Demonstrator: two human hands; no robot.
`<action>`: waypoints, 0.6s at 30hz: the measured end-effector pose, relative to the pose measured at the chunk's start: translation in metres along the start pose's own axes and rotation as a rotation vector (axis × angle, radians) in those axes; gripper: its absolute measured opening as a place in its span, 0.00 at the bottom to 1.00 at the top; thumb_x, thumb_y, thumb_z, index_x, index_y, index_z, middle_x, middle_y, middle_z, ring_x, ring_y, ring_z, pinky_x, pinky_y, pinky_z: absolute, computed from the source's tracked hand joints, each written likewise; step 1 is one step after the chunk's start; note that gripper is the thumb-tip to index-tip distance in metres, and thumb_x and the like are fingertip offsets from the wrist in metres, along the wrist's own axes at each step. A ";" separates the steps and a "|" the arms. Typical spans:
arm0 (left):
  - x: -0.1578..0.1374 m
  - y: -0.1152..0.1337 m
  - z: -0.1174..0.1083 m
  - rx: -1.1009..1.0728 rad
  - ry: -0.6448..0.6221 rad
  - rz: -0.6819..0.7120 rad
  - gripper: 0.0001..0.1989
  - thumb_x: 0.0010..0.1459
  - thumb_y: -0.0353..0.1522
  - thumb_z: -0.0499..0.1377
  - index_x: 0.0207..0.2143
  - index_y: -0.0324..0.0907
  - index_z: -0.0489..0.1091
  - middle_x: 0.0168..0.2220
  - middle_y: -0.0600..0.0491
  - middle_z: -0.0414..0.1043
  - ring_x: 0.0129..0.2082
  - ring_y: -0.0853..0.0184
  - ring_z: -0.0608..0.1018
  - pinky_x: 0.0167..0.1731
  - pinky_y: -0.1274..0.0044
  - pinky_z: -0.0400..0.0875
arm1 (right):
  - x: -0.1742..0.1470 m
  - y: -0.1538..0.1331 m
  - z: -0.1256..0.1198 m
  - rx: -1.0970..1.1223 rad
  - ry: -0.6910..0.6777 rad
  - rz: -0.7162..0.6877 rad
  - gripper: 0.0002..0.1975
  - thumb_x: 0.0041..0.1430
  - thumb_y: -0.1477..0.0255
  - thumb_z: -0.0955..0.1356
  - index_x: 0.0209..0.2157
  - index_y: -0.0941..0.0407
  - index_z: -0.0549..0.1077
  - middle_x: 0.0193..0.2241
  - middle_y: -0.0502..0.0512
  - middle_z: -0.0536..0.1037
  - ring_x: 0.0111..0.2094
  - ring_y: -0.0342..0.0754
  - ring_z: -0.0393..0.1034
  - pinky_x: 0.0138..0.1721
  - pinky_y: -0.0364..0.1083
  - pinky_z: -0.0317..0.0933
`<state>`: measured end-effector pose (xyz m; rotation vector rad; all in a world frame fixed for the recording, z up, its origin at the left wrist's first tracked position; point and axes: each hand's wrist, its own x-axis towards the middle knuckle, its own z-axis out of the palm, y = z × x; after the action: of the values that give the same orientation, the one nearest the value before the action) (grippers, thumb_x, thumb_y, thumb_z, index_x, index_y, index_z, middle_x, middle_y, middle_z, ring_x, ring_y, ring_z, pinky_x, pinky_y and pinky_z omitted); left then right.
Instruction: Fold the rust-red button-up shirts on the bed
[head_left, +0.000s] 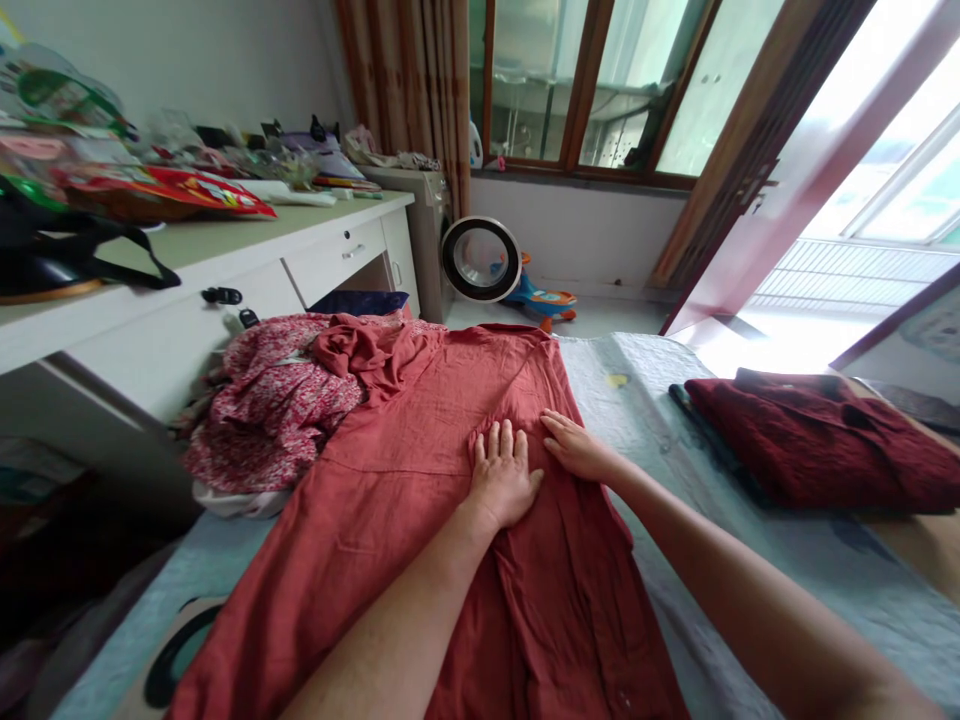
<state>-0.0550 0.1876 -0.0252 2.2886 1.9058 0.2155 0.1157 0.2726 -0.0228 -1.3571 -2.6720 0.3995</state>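
A long rust-red garment (405, 470) lies spread over the bed, its lower part running out of view toward me. My left hand (504, 475) rests palm down on it near the middle, fingers stretched. Close beside it, my right hand (576, 446) lies flat near the garment's right edge, fingers out straight. A section on the right side is folded over, with creases under and below both hands. Against the garment's far left side sits a bunched red-and-white patterned cloth (277, 420).
Folded dark red clothes (825, 440) lie stacked on the right of the pale blue bed sheet (630, 370). A cluttered desk (300, 245) stands along the left. Beyond the bed are a washing machine with its round door (481, 260) swung out, a blue ride-on toy (544, 298) and an open door (757, 210).
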 end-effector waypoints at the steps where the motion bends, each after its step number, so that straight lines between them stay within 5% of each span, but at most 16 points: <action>1: 0.000 0.000 0.000 0.003 0.015 0.000 0.35 0.65 0.46 0.47 0.67 0.34 0.50 0.70 0.35 0.42 0.69 0.47 0.48 0.65 0.53 0.46 | -0.005 -0.003 0.002 0.002 0.008 0.005 0.28 0.63 0.69 0.59 0.63 0.65 0.61 0.65 0.66 0.59 0.67 0.53 0.51 0.67 0.53 0.47; 9: -0.001 0.003 0.004 0.027 0.116 -0.027 0.32 0.64 0.42 0.51 0.66 0.36 0.54 0.69 0.36 0.48 0.68 0.47 0.53 0.64 0.53 0.49 | -0.023 -0.023 0.014 -0.091 0.143 0.087 0.30 0.67 0.62 0.58 0.65 0.62 0.58 0.67 0.64 0.54 0.69 0.55 0.45 0.67 0.54 0.44; 18: -0.002 0.004 0.006 0.044 0.106 -0.039 0.33 0.63 0.43 0.51 0.67 0.37 0.53 0.69 0.36 0.47 0.68 0.46 0.52 0.63 0.51 0.47 | 0.009 0.001 0.013 -0.126 0.145 0.155 0.34 0.68 0.53 0.56 0.66 0.60 0.56 0.68 0.62 0.52 0.69 0.56 0.43 0.67 0.55 0.42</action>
<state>-0.0500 0.1846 -0.0304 2.3092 2.0234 0.2990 0.1083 0.2781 -0.0360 -1.5701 -2.5214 0.1422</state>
